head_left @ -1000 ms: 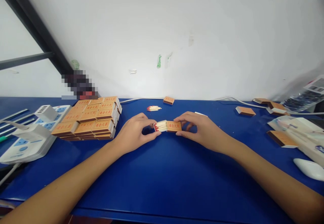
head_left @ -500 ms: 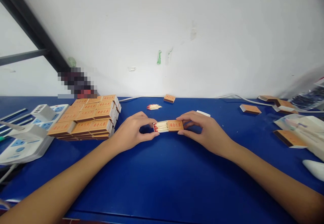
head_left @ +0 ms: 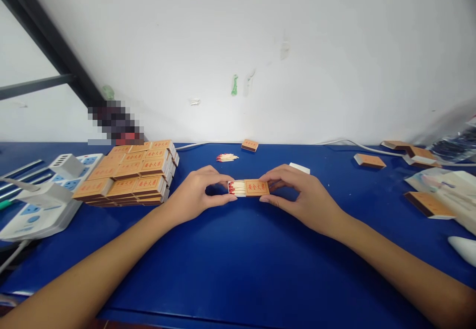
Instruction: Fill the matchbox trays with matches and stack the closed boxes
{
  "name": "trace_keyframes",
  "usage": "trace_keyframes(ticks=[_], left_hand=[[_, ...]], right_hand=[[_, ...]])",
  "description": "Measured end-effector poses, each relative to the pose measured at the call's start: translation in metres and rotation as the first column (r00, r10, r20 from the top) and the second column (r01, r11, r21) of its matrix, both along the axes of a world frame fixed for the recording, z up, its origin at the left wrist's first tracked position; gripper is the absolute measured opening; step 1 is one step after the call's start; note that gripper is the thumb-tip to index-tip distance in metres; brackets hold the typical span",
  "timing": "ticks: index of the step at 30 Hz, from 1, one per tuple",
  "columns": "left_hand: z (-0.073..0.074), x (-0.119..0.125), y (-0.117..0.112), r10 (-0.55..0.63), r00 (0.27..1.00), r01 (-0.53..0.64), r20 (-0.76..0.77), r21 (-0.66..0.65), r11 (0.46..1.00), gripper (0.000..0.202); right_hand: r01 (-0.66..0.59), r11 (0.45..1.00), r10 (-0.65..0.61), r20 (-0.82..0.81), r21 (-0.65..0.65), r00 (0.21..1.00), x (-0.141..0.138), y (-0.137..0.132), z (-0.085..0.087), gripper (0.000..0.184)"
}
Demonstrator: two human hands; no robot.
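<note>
Between my two hands is a matchbox (head_left: 256,188) with its inner tray (head_left: 238,188) partly out on the left side. Red-headed matches lie in the tray, heads to the left. My left hand (head_left: 201,192) pinches the tray's outer end between thumb and fingers. At the other end, my right hand (head_left: 297,192) grips the printed sleeve. Beyond the box, a small pile of loose matches (head_left: 227,157) rests on the blue table (head_left: 238,259). Farther back sits another matchbox (head_left: 249,145), closed.
A stack of matchboxes (head_left: 137,173) stands left of my hands, beside a white power strip (head_left: 48,210). A white piece (head_left: 299,169) lies partly behind my right hand. More matchboxes (head_left: 370,161) and a plastic bag (head_left: 442,190) are on the right. A white cable (head_left: 345,143) runs along the wall.
The tray has slid a little farther into the sleeve, so less of the matches shows. Both hands keep their hold, and the whole view has shifted slightly.
</note>
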State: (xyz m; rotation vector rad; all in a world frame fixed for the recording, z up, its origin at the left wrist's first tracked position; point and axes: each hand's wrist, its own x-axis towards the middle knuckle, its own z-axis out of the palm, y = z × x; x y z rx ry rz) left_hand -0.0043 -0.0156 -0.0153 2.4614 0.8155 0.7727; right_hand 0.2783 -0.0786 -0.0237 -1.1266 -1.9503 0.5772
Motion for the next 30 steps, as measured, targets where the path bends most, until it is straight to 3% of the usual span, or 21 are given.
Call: trace_keyframes(ticks=[6,14,23,30], left_hand=[[-0.001,0.003,-0.006,-0.051,0.997,0.055,0.057,-0.069,0.996,0.040],[-0.003,0.006,-0.011,-0.130,0.979,0.144,0.156,-0.083,0.986,0.061],[0.000,0.009,-0.019,-0.143,0.976,0.175,0.167,-0.197,0.964,0.050],[0.003,0.007,-0.021,-0.165,0.974,0.192,0.157,-0.181,0.964,0.052]], right_hand=[[-0.068,0.998,0.066,-0.075,-0.016,0.995,-0.008,-0.006,-0.001,0.029],[-0.150,0.986,0.137,-0.152,-0.076,0.979,-0.020,-0.020,0.007,0.031],[-0.214,0.959,0.166,-0.245,-0.187,0.955,-0.023,-0.032,0.016,0.034],[-0.228,0.953,0.169,-0.274,-0.200,0.947,-0.027,-0.036,0.017,0.031]])
